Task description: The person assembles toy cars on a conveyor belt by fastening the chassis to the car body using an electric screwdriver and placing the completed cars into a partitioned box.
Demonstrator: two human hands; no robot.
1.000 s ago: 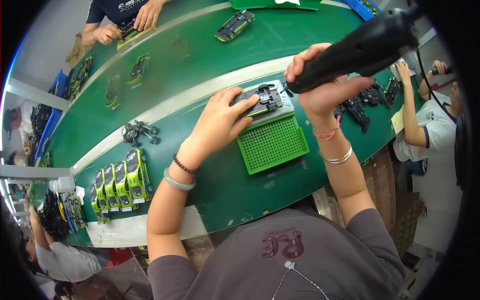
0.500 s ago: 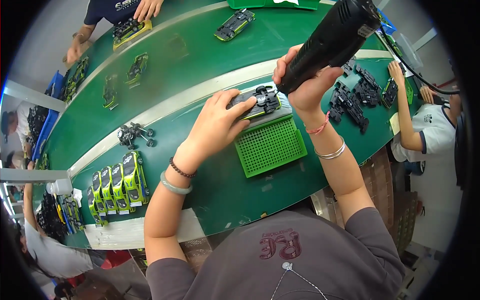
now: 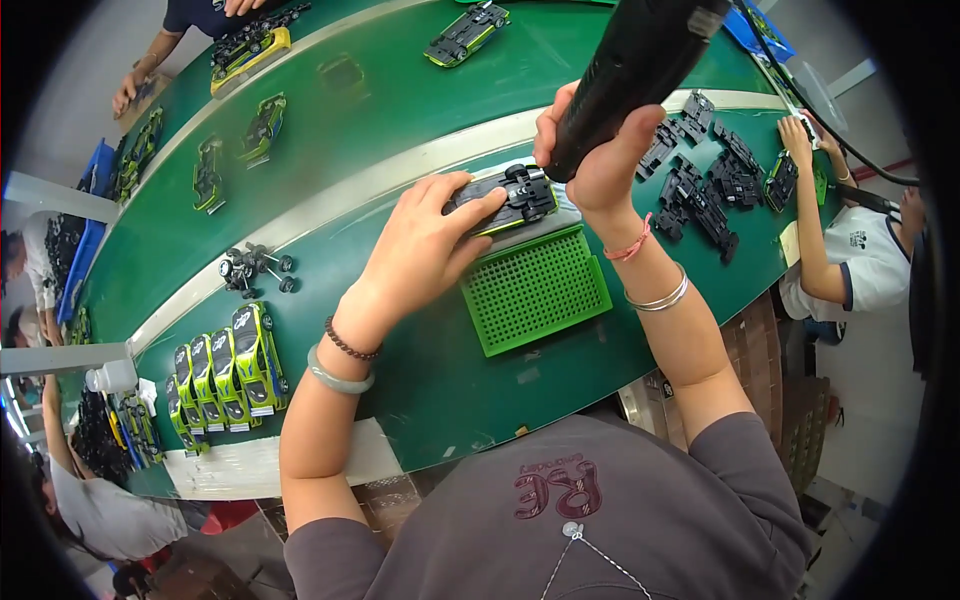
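Observation:
An upside-down toy car (image 3: 527, 196), with its black chassis up and a lime-green edge, lies behind the green basket. My left hand (image 3: 425, 232) presses down on it, thumb and fingers spread along its left part. My right hand (image 3: 605, 170) is wrapped round a black electric screwdriver (image 3: 632, 75), which slants down to the car's right end. The tool's tip is hidden, so I cannot tell whether it touches a screw. Beneath the car is a pale support, mostly covered.
Finished-looking green-black toy cars (image 3: 230, 365) stand in a row at left, near wheel-and-axle sets (image 3: 255, 270). A perforated green basket (image 3: 540, 290) sits before me. Black chassis parts (image 3: 695, 195) are piled at right. Co-workers sit around; a cord (image 3: 850, 160) hangs at right.
The screwdriver and my right hand have shifted slightly left, closer over the car's end. My left hand stays on the car. The whole view has moved a little.

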